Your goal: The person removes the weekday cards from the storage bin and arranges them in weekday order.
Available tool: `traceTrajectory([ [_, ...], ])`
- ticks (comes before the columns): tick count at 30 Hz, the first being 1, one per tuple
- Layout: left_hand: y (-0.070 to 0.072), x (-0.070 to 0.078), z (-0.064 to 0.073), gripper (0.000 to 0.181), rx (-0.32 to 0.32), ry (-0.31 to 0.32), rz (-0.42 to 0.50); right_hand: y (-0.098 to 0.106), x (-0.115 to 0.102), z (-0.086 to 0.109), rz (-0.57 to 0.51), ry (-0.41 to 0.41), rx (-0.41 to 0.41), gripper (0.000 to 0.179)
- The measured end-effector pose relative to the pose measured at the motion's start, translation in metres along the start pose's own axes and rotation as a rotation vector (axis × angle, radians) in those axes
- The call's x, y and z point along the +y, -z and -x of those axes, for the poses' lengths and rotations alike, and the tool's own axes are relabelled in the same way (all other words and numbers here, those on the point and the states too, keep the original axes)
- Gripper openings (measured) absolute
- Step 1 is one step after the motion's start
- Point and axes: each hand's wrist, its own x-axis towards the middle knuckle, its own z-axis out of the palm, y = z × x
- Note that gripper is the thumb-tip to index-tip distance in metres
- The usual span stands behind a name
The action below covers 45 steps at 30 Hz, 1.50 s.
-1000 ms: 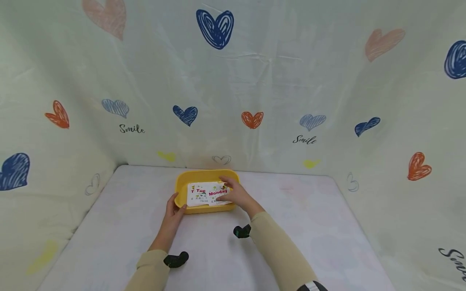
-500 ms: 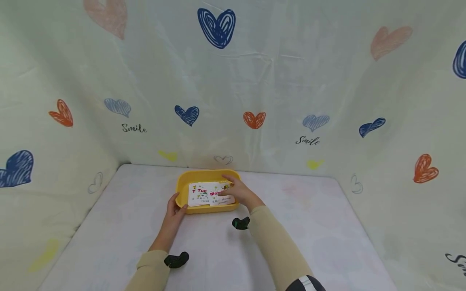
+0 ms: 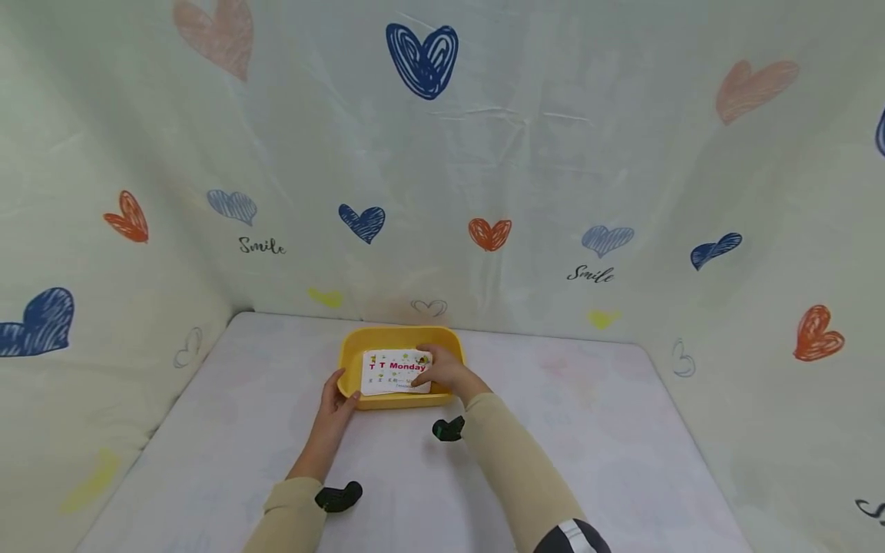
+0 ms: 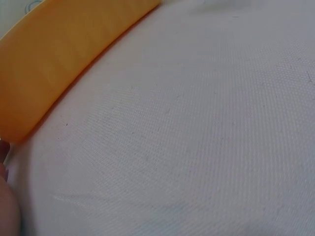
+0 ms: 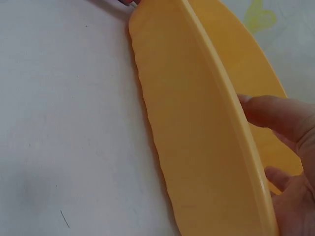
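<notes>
A yellow tray [image 3: 401, 336] sits on the white table, with overlapping white cards in it. The top card [image 3: 397, 359] reads "Monday" in red; beneath it, only the left ends of other cards show. My left hand [image 3: 335, 411] grips the tray's near left corner, thumb at the front rim and fingers along the side. My right hand [image 3: 448, 370] reaches over the tray's right part, its spread fingers and thumb touching the right end of the cards. In the right wrist view, right-hand fingers [image 5: 278, 115] show inside the tray's wall.
The white table [image 3: 588, 445] extends around the tray on both sides and in front. Behind it hangs a pale curtain [image 3: 532, 169] printed with hearts and "Smile". Each beige sleeve [image 3: 522, 468] has a black device at the wrist.
My right hand has moved left and pushed the "Monday" card leftward over the "Tue" card, so the cards overlap more closely. The left hand keeps its hold on the tray.
</notes>
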Motion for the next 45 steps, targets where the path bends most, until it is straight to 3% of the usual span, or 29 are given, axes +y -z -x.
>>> traceTrajectory([
  [8,-0.001,-0.002,-0.002,0.065,-0.018,-0.023,0.001,-0.004,0.003,-0.006,-0.050,-0.035,0.057,0.067],
  [18,0.000,0.000,-0.005,0.065,-0.021,-0.007,-0.020,-0.012,0.003,-0.014,-0.113,-0.052,0.053,0.061],
  [28,0.003,0.001,-0.005,0.065,-0.020,0.005,-0.028,-0.016,0.005,-0.029,-0.046,-0.081,0.049,0.062],
  [37,0.000,-0.001,-0.006,0.065,-0.016,0.041,-0.031,-0.020,0.013,-0.035,0.131,-0.015,0.023,0.077],
  [45,-0.001,-0.002,-0.007,0.065,-0.016,0.043,-0.026,-0.022,0.013,-0.034,0.172,-0.003,0.035,0.084],
])
